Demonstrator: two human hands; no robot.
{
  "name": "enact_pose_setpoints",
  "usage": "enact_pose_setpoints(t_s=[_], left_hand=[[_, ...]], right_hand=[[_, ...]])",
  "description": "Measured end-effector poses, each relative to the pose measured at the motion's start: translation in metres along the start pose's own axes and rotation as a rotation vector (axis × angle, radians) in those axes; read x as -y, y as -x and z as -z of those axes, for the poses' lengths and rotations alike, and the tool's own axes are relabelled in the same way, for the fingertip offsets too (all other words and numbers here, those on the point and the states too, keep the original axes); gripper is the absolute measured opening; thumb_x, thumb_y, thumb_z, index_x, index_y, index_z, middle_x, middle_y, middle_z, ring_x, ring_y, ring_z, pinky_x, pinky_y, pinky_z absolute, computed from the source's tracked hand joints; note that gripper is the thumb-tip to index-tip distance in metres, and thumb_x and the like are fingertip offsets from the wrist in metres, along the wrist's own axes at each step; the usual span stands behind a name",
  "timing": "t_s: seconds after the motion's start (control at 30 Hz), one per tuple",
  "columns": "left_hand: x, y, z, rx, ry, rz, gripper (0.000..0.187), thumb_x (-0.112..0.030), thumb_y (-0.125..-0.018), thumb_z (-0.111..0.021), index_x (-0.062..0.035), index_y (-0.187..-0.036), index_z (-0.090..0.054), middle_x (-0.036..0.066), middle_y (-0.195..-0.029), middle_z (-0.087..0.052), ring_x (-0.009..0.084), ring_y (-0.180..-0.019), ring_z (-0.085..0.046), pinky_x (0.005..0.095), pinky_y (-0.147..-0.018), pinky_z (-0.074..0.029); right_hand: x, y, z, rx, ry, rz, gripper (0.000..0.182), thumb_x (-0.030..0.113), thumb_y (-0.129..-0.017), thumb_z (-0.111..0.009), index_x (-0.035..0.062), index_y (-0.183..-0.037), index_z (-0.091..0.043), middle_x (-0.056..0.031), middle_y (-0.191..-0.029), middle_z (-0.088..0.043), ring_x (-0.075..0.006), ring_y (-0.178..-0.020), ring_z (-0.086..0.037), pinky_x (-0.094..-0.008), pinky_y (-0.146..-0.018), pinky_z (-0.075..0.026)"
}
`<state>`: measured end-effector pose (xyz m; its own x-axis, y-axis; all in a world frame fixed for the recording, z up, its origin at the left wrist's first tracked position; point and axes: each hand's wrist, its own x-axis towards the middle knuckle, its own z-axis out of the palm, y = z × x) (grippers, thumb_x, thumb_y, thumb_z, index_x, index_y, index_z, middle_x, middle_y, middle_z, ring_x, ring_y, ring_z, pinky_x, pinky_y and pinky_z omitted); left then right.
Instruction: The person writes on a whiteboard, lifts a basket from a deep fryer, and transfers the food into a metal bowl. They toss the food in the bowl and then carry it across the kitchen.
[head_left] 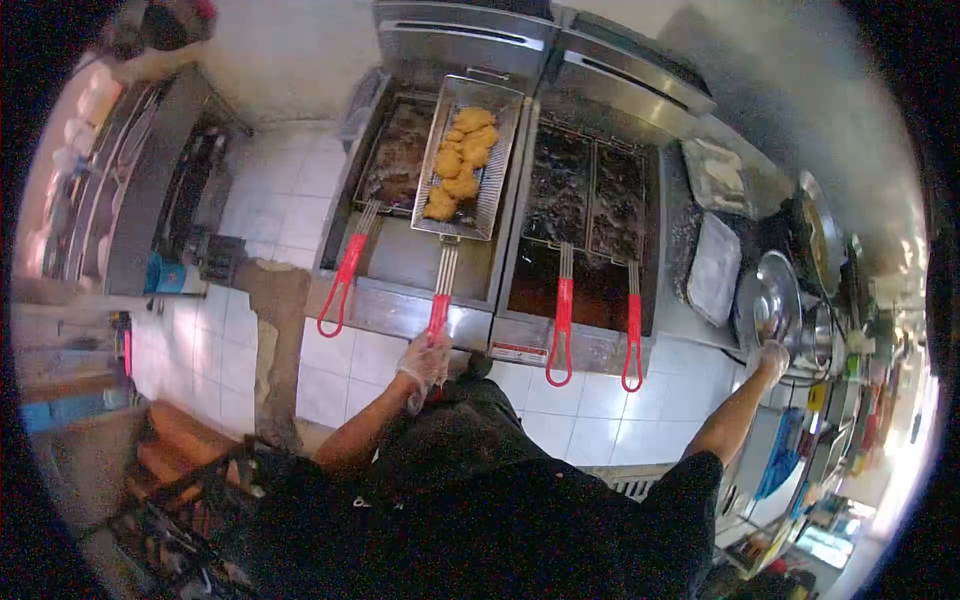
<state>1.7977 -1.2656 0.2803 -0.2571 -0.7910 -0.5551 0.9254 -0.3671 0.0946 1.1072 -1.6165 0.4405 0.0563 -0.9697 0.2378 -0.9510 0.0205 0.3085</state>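
Observation:
My left hand (425,362), in a clear plastic glove, is closed around the red handle of a fryer basket (423,205). Golden fried pieces (461,165) lie in this basket, which is raised over the left fryer (470,275). Out to the right, my gloved right hand (768,362) is at the lower rim of a shiny metal bowl (772,290), its fingers closed on the edge. The bowl looks tilted; what it contains is hard to make out.
Another basket with a red handle (345,285) sits in the left fryer. Two more baskets, one with a red handle (562,335), sit in dark bubbling oil (560,185) on the right. Foil-like trays (715,265) and a pan (818,230) stand on the right counter.

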Motion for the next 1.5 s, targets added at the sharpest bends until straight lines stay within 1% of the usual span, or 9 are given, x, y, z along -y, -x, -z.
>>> enact_pose_setpoints(t_s=[0.1, 0.17, 0.3, 0.33, 0.37, 0.5, 0.6, 1.13, 1.5], left_hand=[[0.005, -0.004, 0.002, 0.116, -0.118, -0.051, 0.033, -0.052, -0.079, -0.039, -0.0206, -0.082, -0.049, -0.003, -0.056, -0.044, 0.0149, -0.042, -0.041, 0.0301, -0.038, -0.035], [0.003, -0.005, -0.005, -0.014, -0.199, -0.110, 0.036, -0.055, -0.079, -0.038, -0.0205, -0.080, -0.049, -0.004, -0.052, -0.044, 0.0144, -0.039, -0.042, 0.0296, -0.035, -0.033], [0.004, 0.012, -0.038, -0.101, -0.492, -0.180, 0.039, -0.057, -0.078, -0.039, -0.0189, -0.081, -0.049, -0.004, -0.051, -0.044, 0.0146, -0.039, -0.043, 0.0295, -0.032, -0.033], [0.004, 0.008, -0.039, -0.059, -0.284, -0.174, 0.025, -0.043, -0.082, -0.043, -0.0183, -0.085, -0.048, -0.004, -0.056, -0.043, 0.0110, -0.043, -0.043, 0.0245, -0.036, -0.036], [0.003, 0.006, -0.038, -0.018, -0.075, -0.172, 0.012, -0.029, -0.085, -0.047, -0.0176, -0.088, -0.046, -0.005, -0.060, -0.043, 0.0074, -0.047, -0.044, 0.0194, -0.039, -0.038], [-0.006, 0.018, -0.031, 0.267, -0.163, -0.107, 0.010, -0.027, -0.086, -0.046, -0.0182, -0.092, -0.046, -0.006, -0.063, -0.044, 0.0054, -0.051, -0.045, 0.0199, -0.040, -0.036], [-0.001, 0.012, -0.019, 0.034, 0.041, -0.031, 0.015, -0.029, -0.085, -0.047, -0.0159, -0.093, -0.046, -0.006, -0.063, -0.043, 0.0051, -0.050, -0.043, 0.0198, -0.040, -0.036], [-0.004, 0.016, -0.028, -0.152, -0.615, -0.267, 0.020, -0.032, -0.085, -0.048, -0.0122, -0.087, -0.044, -0.005, -0.055, -0.038, 0.0069, -0.041, -0.037, 0.0238, -0.034, -0.031], [-0.012, 0.010, -0.010, 0.082, -0.126, -0.040, 0.014, -0.028, -0.085, -0.046, -0.0141, -0.088, -0.044, -0.005, -0.055, -0.041, 0.0088, -0.039, -0.040, 0.0244, -0.033, -0.033]], right_hand=[[0.051, -0.021, 0.046, -0.004, 0.000, -0.436, 0.027, 0.030, -0.070, -0.051, 0.0059, -0.072, -0.063, -0.0133, -0.068, -0.060, -0.0276, -0.071, -0.060, -0.0383, -0.058, -0.046], [0.059, -0.056, 0.043, 0.118, 0.357, -0.121, 0.029, 0.032, -0.069, -0.053, 0.0088, -0.083, -0.063, -0.0112, -0.076, -0.062, -0.0253, -0.070, -0.060, -0.0371, -0.056, -0.047], [0.255, -0.057, 0.191, -0.217, -0.118, 0.435, 0.030, 0.023, -0.081, -0.048, 0.0140, -0.109, -0.053, -0.0139, -0.104, -0.056, -0.0292, -0.085, -0.056, -0.0372, -0.065, -0.046], [0.342, -0.026, 0.279, 0.058, -0.445, 0.103, 0.035, 0.026, -0.081, -0.047, 0.0139, -0.114, -0.048, -0.0108, -0.107, -0.054, -0.0321, -0.090, -0.053, -0.0377, -0.072, -0.044], [0.376, -0.031, 0.287, 0.130, -0.458, 0.235, 0.040, 0.027, -0.080, -0.049, 0.0172, -0.119, -0.044, -0.0118, -0.108, -0.053, -0.0315, -0.094, -0.052, -0.0365, -0.077, -0.042], [0.504, -0.034, 0.294, 0.131, -0.572, 0.725, 0.048, 0.020, -0.075, -0.053, 0.0091, -0.120, -0.041, -0.0193, -0.105, -0.053, -0.0346, -0.094, -0.051, -0.0382, -0.081, -0.040], [0.576, -0.053, 0.277, 0.200, -0.317, 0.807, 0.029, 0.012, -0.075, -0.047, 0.0013, -0.102, -0.052, -0.0210, -0.094, -0.056, -0.0338, -0.088, -0.054, -0.0404, -0.077, -0.043], [0.689, -0.073, 0.265, -0.005, -0.034, 0.936, 0.018, 0.018, -0.075, -0.048, 0.0056, -0.078, -0.061, -0.0112, -0.079, -0.062, -0.0261, -0.072, -0.061, -0.0375, -0.059, -0.049], [0.624, -0.063, 0.305, 0.084, -0.195, 0.877, 0.022, 0.011, -0.075, -0.043, 0.0054, -0.092, -0.057, -0.0158, -0.087, -0.060, -0.0306, -0.082, -0.057, -0.0397, -0.070, -0.046]])
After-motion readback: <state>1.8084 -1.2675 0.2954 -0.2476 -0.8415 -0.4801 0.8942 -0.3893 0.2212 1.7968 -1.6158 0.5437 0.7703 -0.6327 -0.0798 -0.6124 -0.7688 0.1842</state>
